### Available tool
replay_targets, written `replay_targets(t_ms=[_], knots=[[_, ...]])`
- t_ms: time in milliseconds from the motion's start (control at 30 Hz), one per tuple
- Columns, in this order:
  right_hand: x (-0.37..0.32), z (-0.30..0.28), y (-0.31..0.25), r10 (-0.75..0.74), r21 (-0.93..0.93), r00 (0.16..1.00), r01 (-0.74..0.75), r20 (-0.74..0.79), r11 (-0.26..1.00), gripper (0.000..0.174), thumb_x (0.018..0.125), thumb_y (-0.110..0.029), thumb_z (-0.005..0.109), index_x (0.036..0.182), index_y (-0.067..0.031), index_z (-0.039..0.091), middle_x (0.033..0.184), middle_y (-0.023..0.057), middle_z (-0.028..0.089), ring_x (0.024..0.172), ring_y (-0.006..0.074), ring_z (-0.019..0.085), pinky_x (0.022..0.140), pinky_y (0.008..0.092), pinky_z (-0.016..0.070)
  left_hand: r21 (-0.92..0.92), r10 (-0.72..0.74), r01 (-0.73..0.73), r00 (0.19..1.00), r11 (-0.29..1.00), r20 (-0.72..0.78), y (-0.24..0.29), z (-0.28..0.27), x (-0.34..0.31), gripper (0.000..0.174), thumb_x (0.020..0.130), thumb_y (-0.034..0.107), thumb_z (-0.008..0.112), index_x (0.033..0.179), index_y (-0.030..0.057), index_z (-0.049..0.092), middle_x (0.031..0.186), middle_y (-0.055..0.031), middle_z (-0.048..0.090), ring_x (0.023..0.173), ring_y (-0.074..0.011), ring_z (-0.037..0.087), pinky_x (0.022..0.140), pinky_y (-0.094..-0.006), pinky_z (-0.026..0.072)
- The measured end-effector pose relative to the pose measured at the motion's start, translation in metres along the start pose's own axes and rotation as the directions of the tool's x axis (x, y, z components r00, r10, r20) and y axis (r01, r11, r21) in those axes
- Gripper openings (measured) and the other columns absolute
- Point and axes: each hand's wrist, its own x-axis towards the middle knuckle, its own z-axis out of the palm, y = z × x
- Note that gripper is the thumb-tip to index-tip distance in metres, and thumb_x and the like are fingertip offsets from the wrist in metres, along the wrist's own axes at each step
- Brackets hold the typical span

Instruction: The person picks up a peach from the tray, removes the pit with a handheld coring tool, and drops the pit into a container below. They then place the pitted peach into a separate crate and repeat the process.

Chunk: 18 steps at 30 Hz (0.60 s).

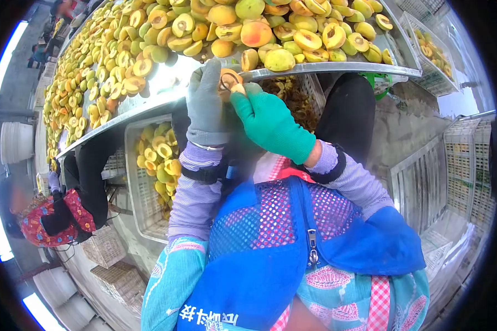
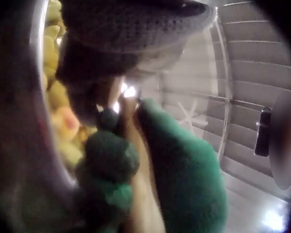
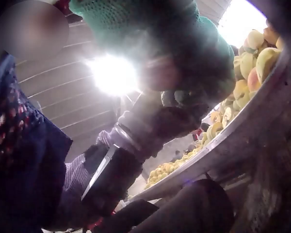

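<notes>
My left hand (image 1: 207,105), in a grey glove, holds an orange-yellow peach half (image 1: 225,76) just over the near edge of the metal table (image 1: 165,103). In a green glove, my right hand (image 1: 273,118) grips a tool with a pale wooden handle (image 2: 141,187). A thin dark curved loop at the tool's tip lies against the cut face of the fruit in the head view. The handle runs between the green thumb and fingers in the left wrist view. Many halved peaches (image 1: 306,39) are heaped on the table beyond both hands.
Below the table edge, a crate (image 1: 131,204) of peach halves stands to the left. Brown scraps (image 1: 292,94) lie in a container between the legs. Another crate of fruit (image 1: 453,83) is at the right, near stacked crates (image 1: 466,160). A second person (image 1: 61,218) sits at left.
</notes>
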Motion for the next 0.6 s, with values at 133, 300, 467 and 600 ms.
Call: replay_targets(t_ms=[133, 300, 467, 600], knots=[[-0.006, -0.004, -0.01, 0.134, -0.092, 0.987, -0.126, 0.085, 0.988, 0.022, 0.094, -0.015, 0.052, 0.104, 0.0033, 0.056, 0.094, 0.0195, 0.061, 0.071, 0.0321, 0.059, 0.055, 0.0429, 0.0459, -0.052, 0.005, -0.011, 0.995, 0.999, -0.103, 0.003, 0.011, -0.006, 0.018, 0.076, 0.008, 0.066, 0.091, 0.0011, 0.058, 0.082, -0.0098, 0.063, 0.073, -0.0181, 0.062, 0.062, -0.0315, 0.0492], [-0.015, 0.015, -0.007, 0.109, 0.326, 0.991, -0.077, -0.08, 0.942, 0.023, 0.096, -0.021, 0.049, 0.093, 0.0011, 0.054, 0.074, 0.0181, 0.057, 0.057, 0.0299, 0.056, 0.048, 0.0395, 0.0429, 0.017, -0.05, 0.057, 0.96, 0.998, -0.274, 0.003, 0.023, -0.009, 0.021, 0.082, 0.011, 0.064, 0.098, -0.0021, 0.058, 0.083, -0.0127, 0.062, 0.077, -0.0213, 0.063, 0.065, -0.0316, 0.0504], [-0.01, -0.003, -0.009, 0.412, 0.77, 0.795, -0.575, 0.446, 0.277, 0.026, 0.096, -0.029, 0.049, 0.089, -0.004, 0.053, 0.065, 0.0068, 0.053, 0.05, 0.0172, 0.051, 0.044, 0.0308, 0.0392, 0.161, -0.04, 0.045, 0.999, 0.986, -0.034, 0.006, 0.014, -0.007, 0.028, 0.094, 0.025, 0.054, 0.103, -0.0011, 0.055, 0.08, -0.0099, 0.061, 0.069, -0.0172, 0.062, 0.062, -0.0282, 0.0519], [-0.013, -0.007, -0.018, 0.289, 0.701, 0.641, -0.679, 0.711, -0.22, 0.034, 0.096, -0.041, 0.047, 0.088, -0.0087, 0.052, 0.063, 0.0032, 0.051, 0.048, 0.0139, 0.049, 0.043, 0.0267, 0.0388, 0.239, -0.145, 0.144, 0.989, 0.96, -0.014, 0.013, 0.008, -0.008, 0.033, 0.095, 0.028, 0.05, 0.093, -0.0017, 0.064, 0.073, -0.0096, 0.063, 0.065, -0.0153, 0.061, 0.061, -0.0252, 0.0497]])
